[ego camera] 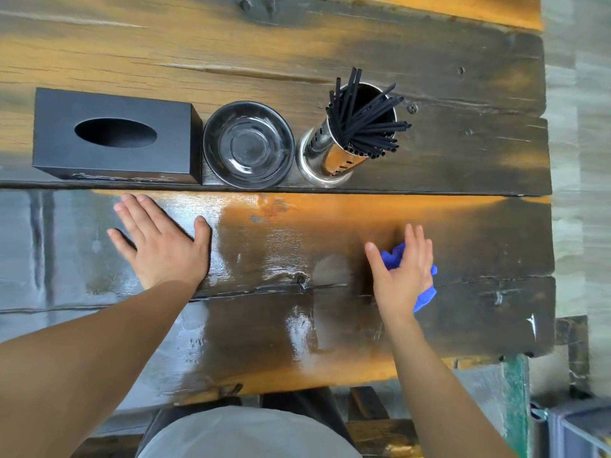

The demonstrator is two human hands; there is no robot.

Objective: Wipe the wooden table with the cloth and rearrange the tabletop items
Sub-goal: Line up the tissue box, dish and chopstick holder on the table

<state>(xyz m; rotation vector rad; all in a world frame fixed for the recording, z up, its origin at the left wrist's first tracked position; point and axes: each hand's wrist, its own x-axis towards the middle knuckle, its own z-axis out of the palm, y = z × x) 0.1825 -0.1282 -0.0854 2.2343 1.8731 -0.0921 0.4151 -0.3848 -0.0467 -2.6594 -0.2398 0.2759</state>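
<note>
A glossy dark wooden table [297,233] with orange streaks fills the view. My right hand [401,276] presses a bunched blue cloth [426,294] onto the near plank at the right; the cloth shows between thumb and fingers and under the palm's right edge. My left hand [162,241] lies flat on the table at the left, fingers spread, holding nothing. In a row behind the hands stand a black tissue box [115,135], a black glossy dish [248,144] and a steel holder of black chopsticks [350,137].
The table's right edge [550,226] runs beside a pale floor. Below the near edge are a green table leg [515,398], a bench, and my lap. A plastic crate [575,431] sits at the bottom right.
</note>
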